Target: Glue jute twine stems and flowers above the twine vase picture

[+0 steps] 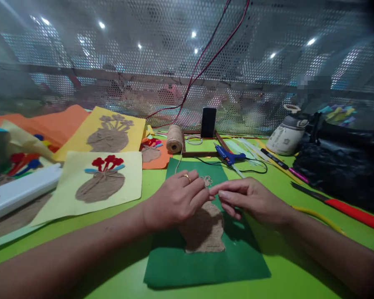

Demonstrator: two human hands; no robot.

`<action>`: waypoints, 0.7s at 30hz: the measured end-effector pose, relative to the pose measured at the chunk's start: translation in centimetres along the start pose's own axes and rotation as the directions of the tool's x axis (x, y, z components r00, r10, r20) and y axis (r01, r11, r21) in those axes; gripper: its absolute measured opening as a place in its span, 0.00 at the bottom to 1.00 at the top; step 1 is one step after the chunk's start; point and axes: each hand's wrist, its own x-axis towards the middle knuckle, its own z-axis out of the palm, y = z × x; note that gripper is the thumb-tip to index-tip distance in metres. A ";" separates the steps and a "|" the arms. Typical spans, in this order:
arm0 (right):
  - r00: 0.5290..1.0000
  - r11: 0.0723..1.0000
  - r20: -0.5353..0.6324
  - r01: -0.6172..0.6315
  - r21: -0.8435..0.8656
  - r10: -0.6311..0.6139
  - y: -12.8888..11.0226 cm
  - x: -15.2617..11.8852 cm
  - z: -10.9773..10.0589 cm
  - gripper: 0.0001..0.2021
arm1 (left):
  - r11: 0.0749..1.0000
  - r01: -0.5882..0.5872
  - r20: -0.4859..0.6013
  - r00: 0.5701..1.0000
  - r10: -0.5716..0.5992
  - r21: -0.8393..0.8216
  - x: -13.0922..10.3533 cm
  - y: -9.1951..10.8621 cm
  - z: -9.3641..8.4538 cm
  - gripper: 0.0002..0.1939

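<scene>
A dark green sheet (205, 265) lies on the light green table, bearing a vase shape (205, 232) of brown twine. Just above the vase is a small looped twine flower (207, 181). My left hand (182, 195), with a ring on one finger, is closed over the vase's upper left; its fingertips hide what they pinch. My right hand (246, 199) meets it from the right, index finger stretched towards the left fingertips, thumb and other fingers apart. Twine runs from a spool (175, 139) down to behind my left hand.
Finished vase pictures on a pale yellow sheet (131, 187) and a yellow sheet (135, 128) lie left. A blue glue gun (229, 155) and black phone (208, 122) are behind. Right: red-handled knife (355, 214), marker (274, 158), bottle (285, 135), black bag (339, 166).
</scene>
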 end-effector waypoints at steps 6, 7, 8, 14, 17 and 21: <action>0.999 0.999 0.043 -0.004 0.041 0.002 0.6 0.2 0.3 0.29 | 0.999 0.026 0.099 0.995 -0.031 0.047 -0.6 -0.7 0.4 0.10; 0.999 0.999 0.047 -0.008 0.038 0.007 0.6 0.2 0.3 0.30 | 0.999 0.026 0.127 0.991 -0.031 0.035 -0.6 -0.8 0.4 0.10; 0.999 0.999 0.052 -0.014 0.033 0.012 0.6 0.2 0.4 0.30 | 1.000 0.025 0.154 0.988 -0.027 0.020 -0.7 -0.9 0.4 0.11; 0.992 0.997 0.122 -0.026 0.074 0.017 0.5 0.1 -0.3 0.28 | 0.988 0.060 0.234 0.972 -0.026 -0.141 -0.8 -1.7 0.1 0.11; 0.983 0.991 0.184 -0.008 0.134 -0.017 0.5 0.1 -0.9 0.27 | 0.945 0.128 0.199 0.978 -0.068 -0.302 -0.7 -2.1 0.6 0.12; 0.963 0.986 0.267 -0.004 0.166 -0.041 0.1 0.0 -1.5 0.24 | 0.847 0.182 0.091 0.983 -0.157 -0.500 -0.2 -2.0 1.2 0.18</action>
